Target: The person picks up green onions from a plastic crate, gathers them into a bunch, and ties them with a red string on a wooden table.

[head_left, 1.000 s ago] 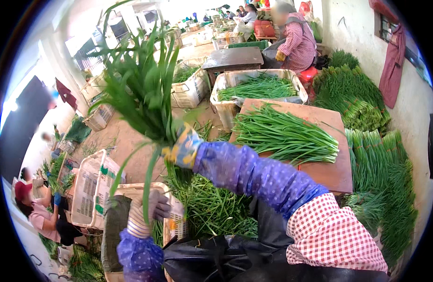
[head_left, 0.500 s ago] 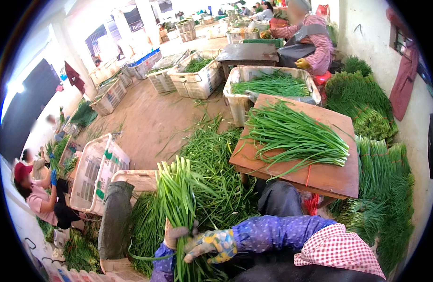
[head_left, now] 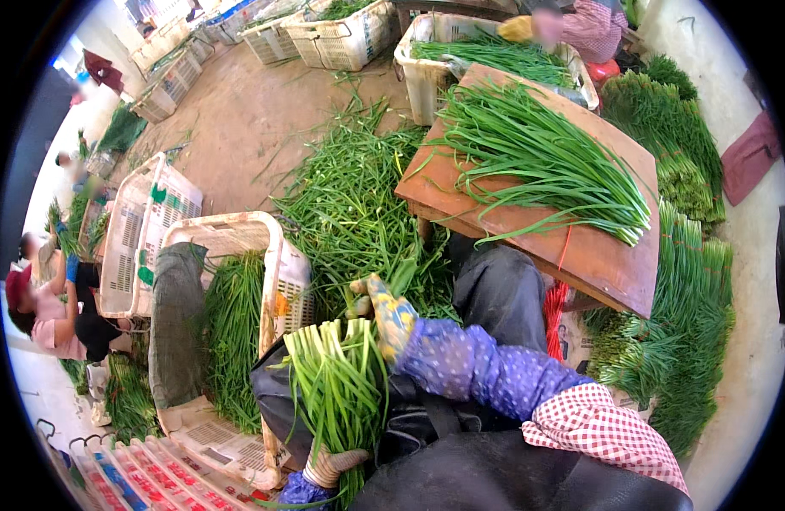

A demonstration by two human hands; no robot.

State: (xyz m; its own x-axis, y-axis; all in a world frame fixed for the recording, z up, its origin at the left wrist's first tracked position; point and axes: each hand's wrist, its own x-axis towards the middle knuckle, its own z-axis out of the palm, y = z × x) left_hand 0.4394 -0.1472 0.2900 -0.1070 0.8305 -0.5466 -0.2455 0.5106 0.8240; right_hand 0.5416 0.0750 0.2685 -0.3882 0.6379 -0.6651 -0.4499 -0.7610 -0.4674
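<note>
The left hand [head_left: 337,464], in a glove with a striped cuff, is closed around the lower, leafy part of a bunch of green stalks [head_left: 335,366]. The right hand [head_left: 384,319], in a yellow and blue patterned glove, is just beside the upper end of this bunch, on its right side; its fingers point up and away from the body, and I cannot tell if they are gripping something. The long axis of the bunch runs almost straight up and down in the view. Its pale cut ends point away from the person, while the leaves go toward the lower edge, past the left hand. The bunch is over the lap, against a black apron [head_left: 461,468]. To the left of it stands a white crate [head_left: 218,224] with long green leaves [head_left: 235,341] inside and a dark grey cloth [head_left: 175,324] on its side. Beyond the hands, a loose green heap [head_left: 350,213] covers part of the floor [head_left: 256,119]. On the right, a brown surface [head_left: 439,183] carries a larger bunch [head_left: 546,162], whose pale ends point toward the lower right. Farther left sits a co-worker in a red cap [head_left: 19,288].
</note>
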